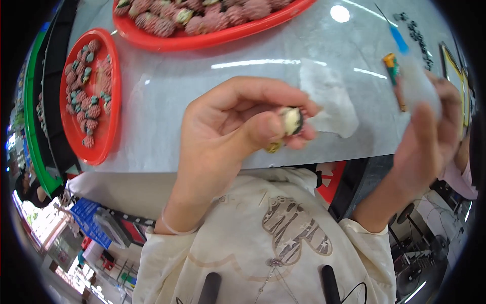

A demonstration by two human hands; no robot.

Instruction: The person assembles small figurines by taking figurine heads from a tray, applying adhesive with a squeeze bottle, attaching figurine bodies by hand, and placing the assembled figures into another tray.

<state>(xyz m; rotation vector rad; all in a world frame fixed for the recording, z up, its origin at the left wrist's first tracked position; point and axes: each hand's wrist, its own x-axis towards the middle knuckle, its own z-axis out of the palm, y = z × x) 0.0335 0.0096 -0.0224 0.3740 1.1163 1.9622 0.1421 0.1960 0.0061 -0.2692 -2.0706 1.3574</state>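
Centrally, the left hand (pixel 230 134) is seen curled, its thumb and fingers pressed together on a small piece (pixel 292 120) with a cream face and a dark rim; pink knobbly material shows at its far edge, by the fingertips. The piece is held above the near edge of the grey tabletop (pixel 202 81). A small yellowish bit (pixel 274 147) is seen just under the thumb; what it is cannot be told. A thin band (pixel 174 228) is worn at the left wrist.

At the right, the right hand (pixel 430 137) is raised and blurred, with something white and filmy (pixel 417 83) caught at its fingertips; how tightly the fingers are closed cannot be told.

Between the hands, a scrap of clear film (pixel 329 99) lies on the tabletop. Beyond the right hand, a thin tool with a green and orange end (pixel 394 73) lies on the tabletop, and a blue-handled stick (pixel 397 35) lies farther back.

To the left, a red tray (pixel 109 137) is loaded with small pink and teal pieces. At the far edge, a larger red tray (pixel 202 40) is filled with pink knobbly pieces, some with cream centres. A green tray (pixel 33 147) is seen at the far left rim.
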